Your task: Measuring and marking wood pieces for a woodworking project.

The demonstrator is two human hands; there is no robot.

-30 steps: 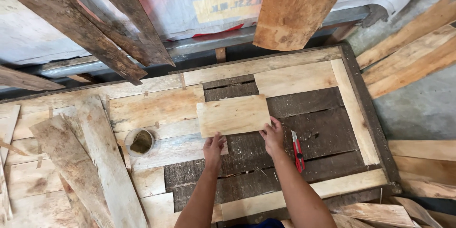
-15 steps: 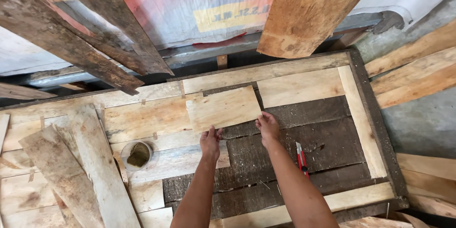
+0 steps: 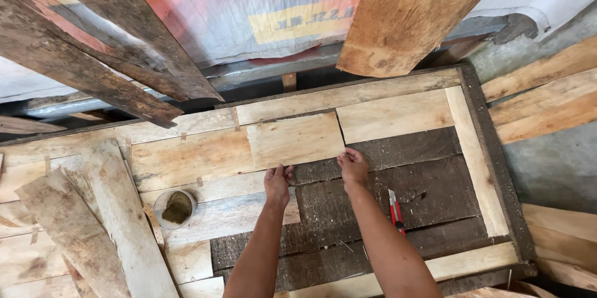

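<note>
A short pale wooden board (image 3: 295, 140) lies flat on a large dark wooden panel (image 3: 423, 177), in a gap between two other pale boards. My left hand (image 3: 277, 184) presses its fingertips on the board's near left edge. At the board's near right corner, my right hand (image 3: 352, 167) rests with the fingers curled against it. Pale boards line the panel's far edge, right side and near edge.
A red utility knife (image 3: 395, 210) lies on the dark panel right of my right forearm. A small round tin (image 3: 175, 208) sits on the boards to the left. Loose planks (image 3: 118, 217) lie at the left; rough planks (image 3: 112, 43) lean overhead. More planks (image 3: 547, 96) are stacked right.
The short pale board has slid away from me into the gap between the neighbouring boards, with both hands following it. The camera has moved closer.
</note>
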